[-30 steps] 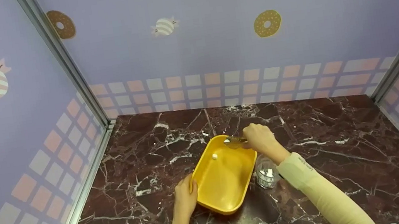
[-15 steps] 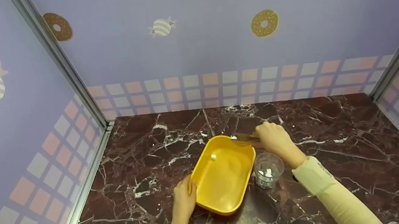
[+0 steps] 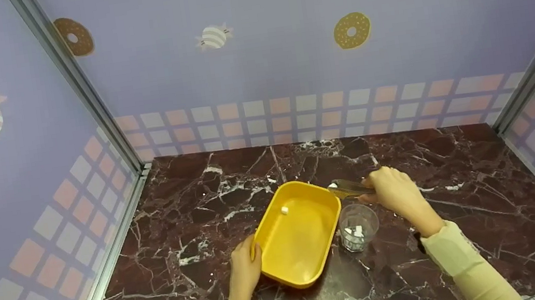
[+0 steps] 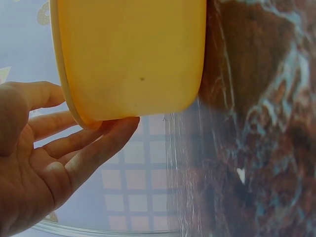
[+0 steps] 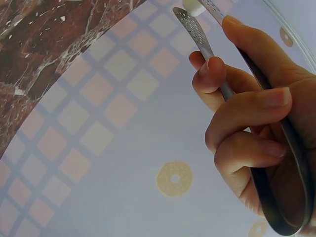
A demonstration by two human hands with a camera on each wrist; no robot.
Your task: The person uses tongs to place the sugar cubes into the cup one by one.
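A yellow rectangular tray [image 3: 301,242] stands at the middle of the table, with one small white piece [image 3: 284,210] inside near its far left wall. My left hand [image 3: 244,271] holds the tray's left rim, and in the left wrist view its fingers [image 4: 106,148] touch the wall. Metal tongs [image 3: 354,188] with perforated tips are gripped in my right hand [image 3: 400,194]. Between the tips sits another white piece [image 5: 194,7], just by the tray's far right corner. A clear cup [image 3: 368,217] with several white pieces stands right of the tray, nearer me than the tongs.
The dark red marbled table [image 3: 202,284] carries small white specks, some beyond the tray. A patterned purple wall [image 3: 281,64] rises behind it, with side walls left and right. A metal strip [image 3: 114,250] runs along the left edge.
My right hand has moved right with the tongs and white piece, from over the tray's far end to its far right corner. The clear cup is now less covered. The left hand keeps its hold.
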